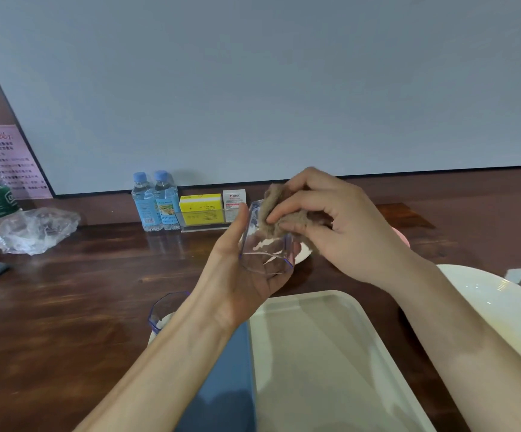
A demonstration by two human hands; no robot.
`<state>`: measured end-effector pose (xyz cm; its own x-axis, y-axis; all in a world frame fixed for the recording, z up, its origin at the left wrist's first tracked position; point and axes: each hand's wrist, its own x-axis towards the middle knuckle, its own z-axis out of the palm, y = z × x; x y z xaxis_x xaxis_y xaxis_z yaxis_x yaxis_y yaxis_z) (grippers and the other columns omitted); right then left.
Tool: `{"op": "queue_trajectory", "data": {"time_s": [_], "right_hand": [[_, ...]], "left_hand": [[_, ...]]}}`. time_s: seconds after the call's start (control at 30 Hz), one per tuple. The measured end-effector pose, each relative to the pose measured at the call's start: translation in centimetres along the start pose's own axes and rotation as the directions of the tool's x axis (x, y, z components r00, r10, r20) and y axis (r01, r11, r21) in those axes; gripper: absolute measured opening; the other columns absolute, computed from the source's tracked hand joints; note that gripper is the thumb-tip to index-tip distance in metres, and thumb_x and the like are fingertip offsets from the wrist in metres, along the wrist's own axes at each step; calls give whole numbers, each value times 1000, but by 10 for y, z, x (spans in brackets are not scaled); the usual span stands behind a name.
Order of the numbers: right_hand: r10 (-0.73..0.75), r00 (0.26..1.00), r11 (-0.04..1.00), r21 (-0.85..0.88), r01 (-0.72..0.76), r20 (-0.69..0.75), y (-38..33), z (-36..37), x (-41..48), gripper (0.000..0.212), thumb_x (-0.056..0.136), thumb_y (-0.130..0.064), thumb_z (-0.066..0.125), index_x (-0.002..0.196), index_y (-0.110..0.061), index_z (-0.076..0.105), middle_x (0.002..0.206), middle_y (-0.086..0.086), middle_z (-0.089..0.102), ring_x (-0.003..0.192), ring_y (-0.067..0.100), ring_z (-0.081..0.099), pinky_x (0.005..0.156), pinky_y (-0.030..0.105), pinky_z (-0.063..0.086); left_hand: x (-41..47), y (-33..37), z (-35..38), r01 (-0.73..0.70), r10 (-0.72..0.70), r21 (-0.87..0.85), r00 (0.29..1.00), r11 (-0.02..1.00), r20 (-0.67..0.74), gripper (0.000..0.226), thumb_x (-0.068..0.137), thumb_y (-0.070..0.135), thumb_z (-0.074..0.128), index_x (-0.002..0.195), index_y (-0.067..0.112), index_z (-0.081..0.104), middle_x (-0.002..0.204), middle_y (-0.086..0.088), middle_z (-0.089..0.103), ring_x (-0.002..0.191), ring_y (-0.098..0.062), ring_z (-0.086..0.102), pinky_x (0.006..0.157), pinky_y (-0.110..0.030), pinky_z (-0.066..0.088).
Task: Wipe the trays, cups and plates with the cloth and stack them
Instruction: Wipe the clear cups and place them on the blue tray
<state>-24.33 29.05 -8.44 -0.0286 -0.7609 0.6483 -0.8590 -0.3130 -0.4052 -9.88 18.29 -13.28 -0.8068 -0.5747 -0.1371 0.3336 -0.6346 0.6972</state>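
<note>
Wiping is on the clear cup (264, 249), held tilted beyond the cream tray (331, 353): the left hand (240, 275) wraps it from below, the right hand (349, 226) pinches the brown cloth (273, 207) into its mouth. Better to turn the cup against the cloth, gripping firmly.

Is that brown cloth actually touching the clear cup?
Touching. The head view shows the right hand pressing the cloth into the clear cup that the left hand holds.

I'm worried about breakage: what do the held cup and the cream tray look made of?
Cup: clear and glossy, plastic or glass, can't tell which; what's behind shows through it. Tray: cream, smooth, probably plastic; rounded moulded rim, dull sheen.
</note>
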Motion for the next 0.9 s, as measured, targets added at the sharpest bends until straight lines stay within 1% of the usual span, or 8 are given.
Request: {"op": "queue_trajectory", "data": {"time_s": [0.1, 0.2, 0.3, 0.4, 0.53, 0.67, 0.77, 0.9], "right_hand": [[1, 991, 997, -78, -12, -134, 7, 5, 1, 20, 95, -9, 75, 106, -24, 82, 111, -9, 63, 107, 11, 63, 88, 23, 52], [-52, 998, 996, -70, 54, 30, -4, 6, -3, 19, 95, -9, 75, 104, -24, 82, 110, -9, 61, 105, 12, 61, 85, 22, 48], [-72, 981, 997, 18, 70, 182, -12, 5, -4, 20, 93, -8, 76, 102, -24, 82, 110, -9, 62, 108, 12, 63, 89, 24, 50], [-35, 998, 999, 2, 35, 45, -1, 5, -1, 18, 94, -11, 77, 104, -25, 83, 111, -8, 64, 104, 11, 63, 86, 21, 49], [-3, 985, 994, -112, -17, -175, 10, 11, 1, 20, 96, -11, 74, 111, -22, 81, 113, -8, 63, 106, 12, 63, 88, 32, 54], [-54, 999, 998, -23, 54, 4, -5, 7, -2, 15, 96, -13, 76, 107, -20, 81, 112, -7, 61, 107, 15, 63, 87, 27, 52], [-39, 987, 997, 65, 29, 155, -15, -2, -3, 15, 94, -12, 78, 104, -23, 82, 111, -6, 61, 109, 16, 64, 89, 24, 51], [-30, 998, 999, 21, 31, -58, -3, 1, 0, 16, 94, -9, 76, 104, -20, 81, 111, -5, 63, 107, 13, 65, 89, 16, 49]], "left_hand": [[1, -1, 1, 22, -22, -5, 999, 1000, -24, 56, 97, 61, 65, 105, 8, 81, 111, -13, 75, 93, -25, 73, 106, -38, 47], [2, 1, -3, -9, 7, -66, 1000, 998, -30, 50, 101, 54, 63, 100, 8, 83, 117, -10, 71, 104, -22, 68, 103, -36, 47], [2, 2, -4, -48, 48, -38, 999, 998, -13, 48, 103, 54, 57, 99, 14, 82, 112, -9, 73, 101, -23, 69, 98, -35, 48], [1, 1, 0, -64, 65, 24, 998, 998, -13, 43, 104, 54, 59, 108, 17, 81, 109, -9, 75, 92, -23, 73, 96, -41, 53], [2, 1, 0, -37, 39, 65, 999, 997, -33, 51, 104, 55, 60, 124, 10, 74, 113, -15, 72, 94, -30, 71, 93, -45, 57], [0, 8, -4, -58, 59, -50, 998, 997, 20, 48, 107, 53, 55, 111, 13, 82, 114, -9, 74, 102, -24, 70, 94, -39, 57], [-5, 14, -1, -66, 65, 16, 996, 998, 58, 57, 104, 62, 53, 104, 13, 83, 110, -10, 74, 98, -24, 71, 89, -35, 58], [-8, 12, 4, -64, 58, 65, 995, 996, 77, 47, 98, 55, 69, 115, 12, 79, 112, -9, 71, 99, -23, 71, 93, -41, 60]]}}
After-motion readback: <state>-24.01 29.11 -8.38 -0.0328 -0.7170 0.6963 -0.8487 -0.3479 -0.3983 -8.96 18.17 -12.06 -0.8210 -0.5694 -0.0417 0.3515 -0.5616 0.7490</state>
